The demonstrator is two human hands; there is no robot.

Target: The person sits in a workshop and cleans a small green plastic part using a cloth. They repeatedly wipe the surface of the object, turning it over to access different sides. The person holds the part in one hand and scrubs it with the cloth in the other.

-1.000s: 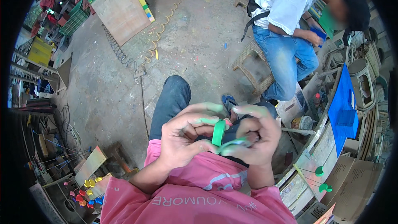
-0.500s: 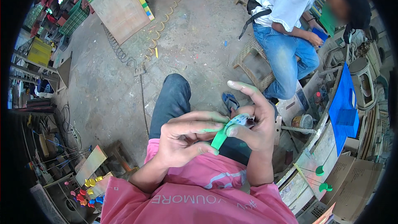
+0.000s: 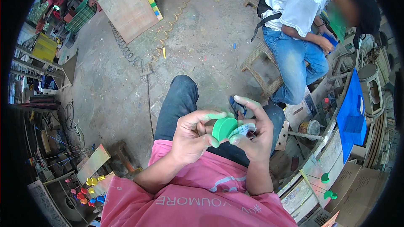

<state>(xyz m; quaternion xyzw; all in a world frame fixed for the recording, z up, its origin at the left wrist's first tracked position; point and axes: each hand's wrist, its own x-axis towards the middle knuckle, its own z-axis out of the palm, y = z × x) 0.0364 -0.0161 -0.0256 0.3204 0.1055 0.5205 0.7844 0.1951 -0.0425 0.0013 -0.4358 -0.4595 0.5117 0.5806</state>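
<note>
My left hand point(image 3: 188, 138) pinches a small bright green rounded block point(image 3: 224, 129) by its edge, between thumb and fingers. The block has a flat, disc-like face and a thick rim. Close beside it, my right hand point(image 3: 257, 136) grips a folded scrap of sandpaper point(image 3: 243, 130), pale with bluish print on its back and dark reddish brown at one end. The sandpaper lies against or very near the block's right edge; I cannot tell whether they touch. My right index finger is raised away from it. Green dust coats several fingertips. Both hands are above my lap.
To the right, a co-worker in a white shirt point(image 3: 294, 0) sits holding a blue piece point(image 3: 330, 41). Blue sheet point(image 3: 351, 117) and green pieces on sticks point(image 3: 325, 178) are nearer. A wooden board point(image 3: 128, 10), coiled hose point(image 3: 170, 23) and colourful small pieces point(image 3: 90, 191) lie left.
My left hand has turned the green block from edge-on so its rounded face shows. The sandpaper in my right hand has shifted slightly down and off the block's face.
</note>
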